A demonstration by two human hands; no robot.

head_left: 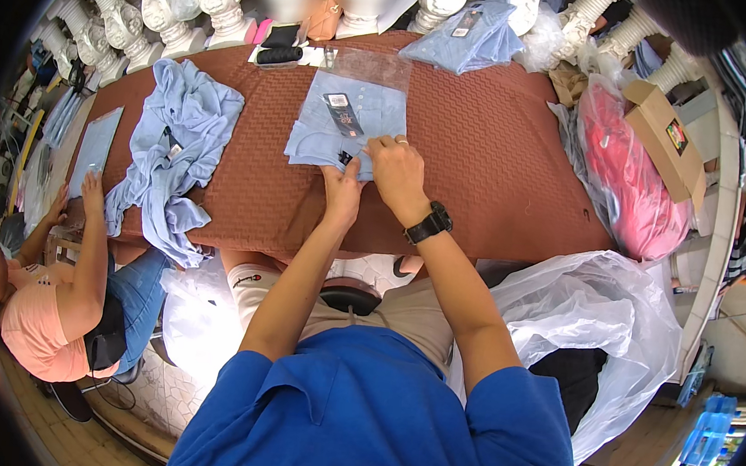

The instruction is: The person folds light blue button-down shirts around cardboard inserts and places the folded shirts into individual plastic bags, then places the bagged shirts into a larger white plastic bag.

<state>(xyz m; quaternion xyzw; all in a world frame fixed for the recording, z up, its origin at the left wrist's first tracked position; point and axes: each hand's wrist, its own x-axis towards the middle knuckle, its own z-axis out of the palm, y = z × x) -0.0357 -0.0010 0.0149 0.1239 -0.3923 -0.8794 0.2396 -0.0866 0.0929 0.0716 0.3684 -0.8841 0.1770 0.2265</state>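
A folded light blue shirt (311, 132) lies on the brown-covered table in front of me, a dark hang tag (341, 114) on top of it. Clear plastic film, like a bag (377, 65), reaches past the shirt's far edge; how much of the shirt it covers is hard to see. At the shirt's near edge, by a small black label, my left hand (341, 194) grips it with the thumb on top. Closed in a pinch, my right hand (398, 175) is at the near right corner; its fingertips hide whether cloth or film is between them.
A crumpled blue shirt (179, 130) lies to the left, beside a co-worker (56, 313) whose hands touch a flat blue packet (95, 151). Farther back are a black roll (279, 55) and bagged shirts (467, 39). Red bagged clothing (628, 170) and a cardboard box (667, 142) sit right.
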